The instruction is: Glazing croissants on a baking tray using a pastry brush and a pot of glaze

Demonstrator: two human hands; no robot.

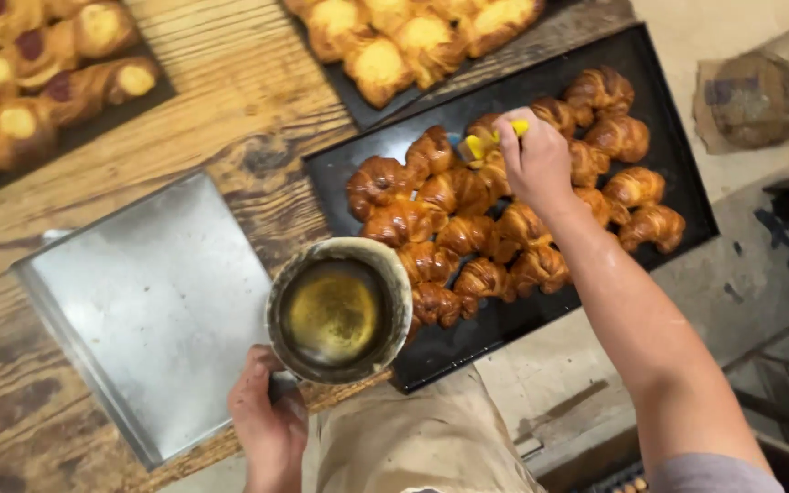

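L hand (pixel 268 422) at 6 o'clock, grip closed on the handle of a pot (pixel 338 310) of amber glaze, held just over the near edge of the black tray (pixel 678 173). R hand (pixel 538 164) at 1 o'clock, grip closed on a yellow brush (pixel 484 143), its tip on the croissants (pixel 468 233) mid-tray. All look shiny, so glazing seems well along; can't tell which are left. Steel tray (pixel 152 301) at 9 o'clock; pastries (pixel 38 73) at 11 on the tabletop (pixel 221 82).

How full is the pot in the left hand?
Partly full: the pot holds golden liquid well below its rim, held level by the left hand.
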